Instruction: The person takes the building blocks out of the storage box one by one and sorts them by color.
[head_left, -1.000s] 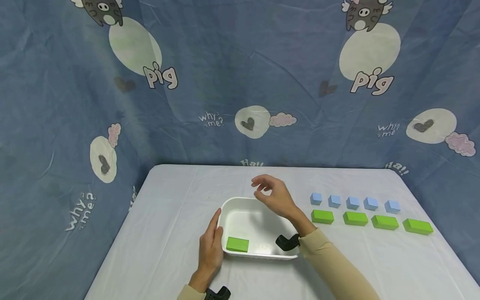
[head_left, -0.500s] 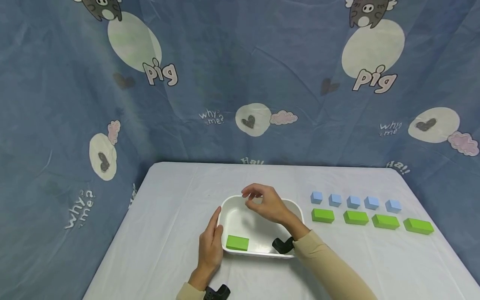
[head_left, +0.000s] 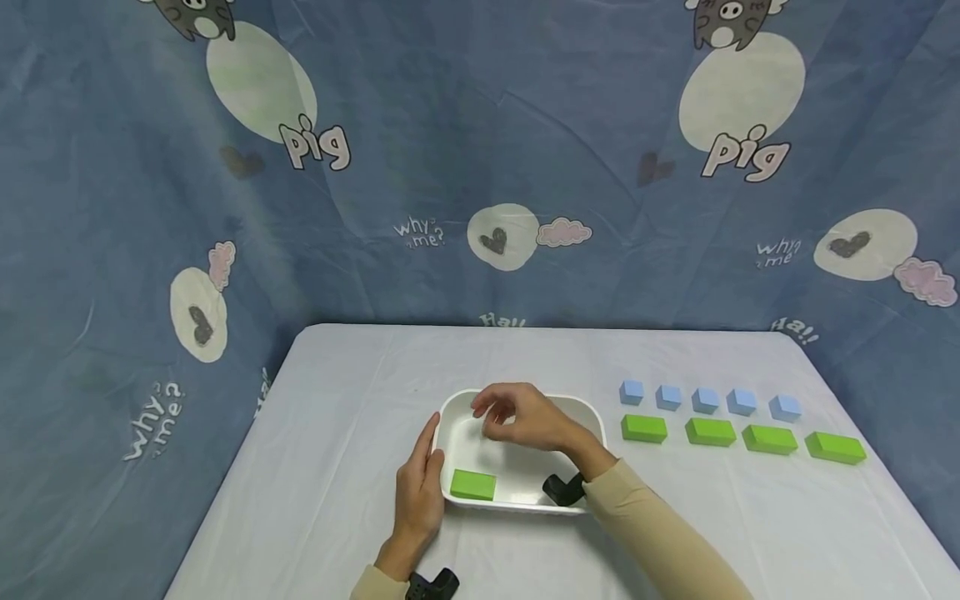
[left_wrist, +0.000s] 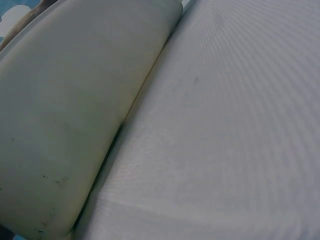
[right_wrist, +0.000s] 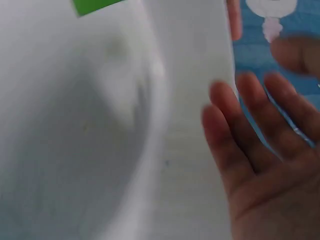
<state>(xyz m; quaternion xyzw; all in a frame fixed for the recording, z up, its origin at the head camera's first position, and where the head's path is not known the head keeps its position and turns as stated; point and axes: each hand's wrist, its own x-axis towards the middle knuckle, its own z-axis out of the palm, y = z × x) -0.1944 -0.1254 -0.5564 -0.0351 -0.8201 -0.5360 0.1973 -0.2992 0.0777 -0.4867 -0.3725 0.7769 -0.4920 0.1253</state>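
Note:
A white rectangular tray [head_left: 516, 475] lies on the table with one green block [head_left: 473, 485] in its near left corner. Along the tray's left side rests my left hand [head_left: 420, 498], its fingers straight against the wall. My right hand [head_left: 527, 421] is over the far half of the tray with bent fingers and no object in it. The right wrist view shows that hand's palm and loosely spread fingers [right_wrist: 265, 125] beside the tray rim. In the left wrist view the tray's outer wall [left_wrist: 75, 100] fills the left part; the left hand is mostly hidden there.
Right of the tray, several blue cubes [head_left: 705, 401] form a row. A row of several green blocks [head_left: 710, 432] lies in front of them. White cloth covers the table [head_left: 360, 433], and a blue printed curtain [head_left: 390, 167] hangs behind it.
My right hand has moved left and toward me, lower over the tray. The left hand stays against the tray's side. The blocks have not moved.

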